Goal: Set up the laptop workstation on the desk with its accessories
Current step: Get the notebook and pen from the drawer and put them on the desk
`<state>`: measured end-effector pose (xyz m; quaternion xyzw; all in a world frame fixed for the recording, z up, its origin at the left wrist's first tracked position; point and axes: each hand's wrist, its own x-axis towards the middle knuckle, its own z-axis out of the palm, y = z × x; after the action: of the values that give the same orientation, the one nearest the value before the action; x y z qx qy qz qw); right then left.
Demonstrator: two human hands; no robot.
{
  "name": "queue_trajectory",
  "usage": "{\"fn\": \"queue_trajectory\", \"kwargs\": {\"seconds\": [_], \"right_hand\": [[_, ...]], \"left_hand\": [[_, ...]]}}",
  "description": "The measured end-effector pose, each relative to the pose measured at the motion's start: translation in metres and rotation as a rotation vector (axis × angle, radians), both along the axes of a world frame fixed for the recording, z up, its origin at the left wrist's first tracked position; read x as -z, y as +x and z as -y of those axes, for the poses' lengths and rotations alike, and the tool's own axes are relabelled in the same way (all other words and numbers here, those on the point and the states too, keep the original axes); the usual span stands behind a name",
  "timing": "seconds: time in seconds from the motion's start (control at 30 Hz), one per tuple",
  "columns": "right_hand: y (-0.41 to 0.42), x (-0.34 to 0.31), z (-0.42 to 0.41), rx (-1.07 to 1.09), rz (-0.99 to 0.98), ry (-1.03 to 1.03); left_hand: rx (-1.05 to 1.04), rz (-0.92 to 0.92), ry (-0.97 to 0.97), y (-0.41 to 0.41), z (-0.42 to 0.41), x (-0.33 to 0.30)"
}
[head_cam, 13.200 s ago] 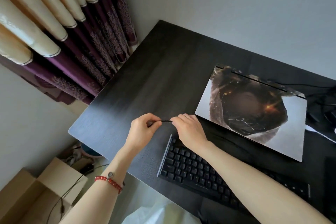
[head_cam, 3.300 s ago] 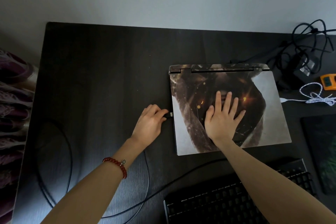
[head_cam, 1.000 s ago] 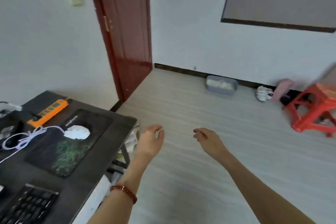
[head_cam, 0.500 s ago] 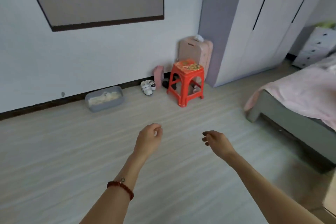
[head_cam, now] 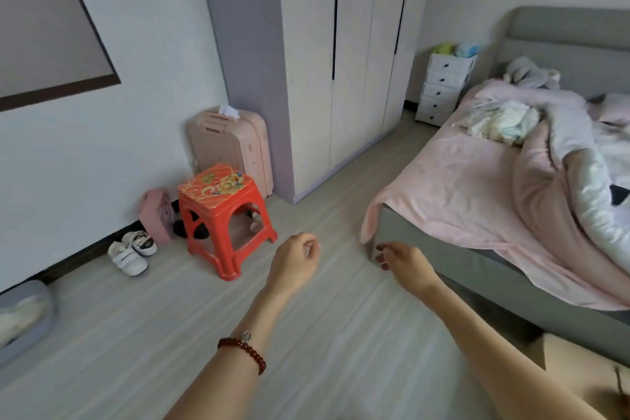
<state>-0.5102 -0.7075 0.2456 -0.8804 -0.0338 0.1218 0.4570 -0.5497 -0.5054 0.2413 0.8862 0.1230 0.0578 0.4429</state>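
The desk, laptop, keyboard and cables are out of view; I face the bedroom floor. My left hand (head_cam: 296, 261), with a red bead bracelet on its wrist, hangs in front of me with loosely curled fingers and holds nothing. My right hand (head_cam: 404, 261) is level with it, a little to the right, fingers loosely bent and holding nothing. Both hands float over pale wooden floor, between a red stool and a bed corner.
A red plastic stool (head_cam: 223, 215) stands left of my hands, with a pink suitcase (head_cam: 231, 143) and white shoes (head_cam: 131, 251) near the wall. A tall white wardrobe (head_cam: 341, 54) fills the back. A bed with pink bedding (head_cam: 477, 201) lies to the right. A cardboard box corner (head_cam: 579, 365) shows at lower right.
My view has swung right, away from the desk and across the room: the stool has shifted left and the bed has come into fuller view. Both hands stay raised and idle.
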Motion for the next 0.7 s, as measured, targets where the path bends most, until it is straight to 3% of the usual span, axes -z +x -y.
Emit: {"fn": "queue_trajectory", "kwargs": {"seconds": [0.23,0.47,0.7], "right_hand": [[0.233,-0.005,0.005,0.011,-0.019,-0.017],[0.437,0.024,-0.047,-0.063,-0.006,-0.046],[0.645,0.02,-0.09,-0.105,0.086,-0.302]], "left_hand": [[-0.001,0.015,0.033,0.217,0.011,-0.015],[-0.047,0.034,0.229,0.402,-0.063,0.007],[0.066,0.053,0.453,0.636,-0.111,0.004]]}}
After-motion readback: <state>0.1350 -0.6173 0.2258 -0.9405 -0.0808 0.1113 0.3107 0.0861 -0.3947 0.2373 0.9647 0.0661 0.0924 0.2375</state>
